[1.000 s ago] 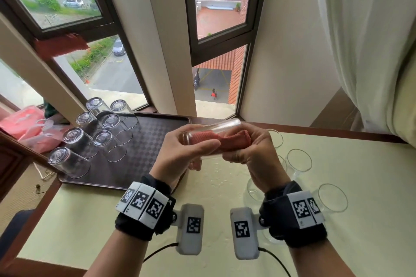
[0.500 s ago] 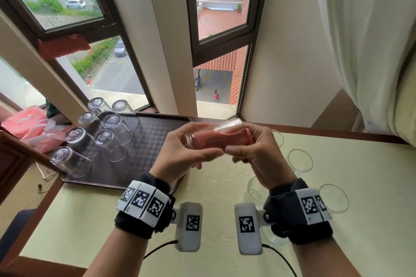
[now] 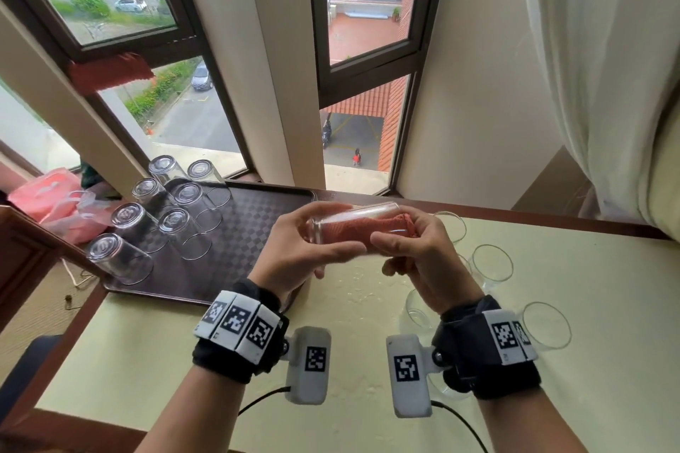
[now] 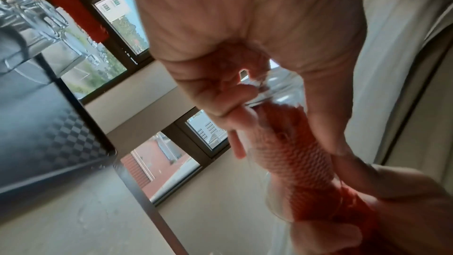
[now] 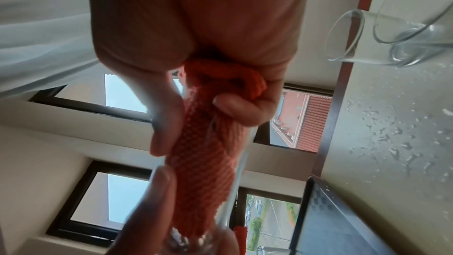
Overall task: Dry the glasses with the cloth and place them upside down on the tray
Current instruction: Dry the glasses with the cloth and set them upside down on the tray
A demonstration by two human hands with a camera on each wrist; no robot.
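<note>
- Pale bench (image 3: 154, 353) with a dark wood edge, set against a bay of windows (image 3: 368, 4); white curtain (image 3: 603, 48) on your right.
- Dark checkered tray (image 3: 243, 232) sits on the bench to your left, near the windows.
- Seven glasses on the tray (image 3: 121, 257), all upside down, grouped at its left end.
- Your left hand (image 3: 301, 250) grips the base end of the held glass (image 3: 353, 219); fingers curl over the top, thumb runs underneath.
- The held glass lies on its side in the air between your hands, above the bench just right of the tray, mouth toward your right hand (image 3: 423, 257).
- Orange cloth (image 3: 364, 232) is stuffed inside the held glass; a bunched end sticks out of the mouth.
- Your right hand pinches that bunched end at the mouth; thumb lies along the outside of the glass wall, seen from the right wrist (image 5: 166, 115).
- From the left wrist the cloth (image 4: 301, 162) fills most of the glass length.
- Upright glasses (image 3: 493, 261) stand on the bench under and right of your right hand, mouths up; several, exact count unclear behind your wrist.
- Water drops (image 5: 392, 143) on the bench near those upright glasses.
- Pink plastic bag (image 3: 48, 195) lies left of the tray, off the bench.
- Red cloth (image 3: 110, 72) hangs on the left window frame.
</note>
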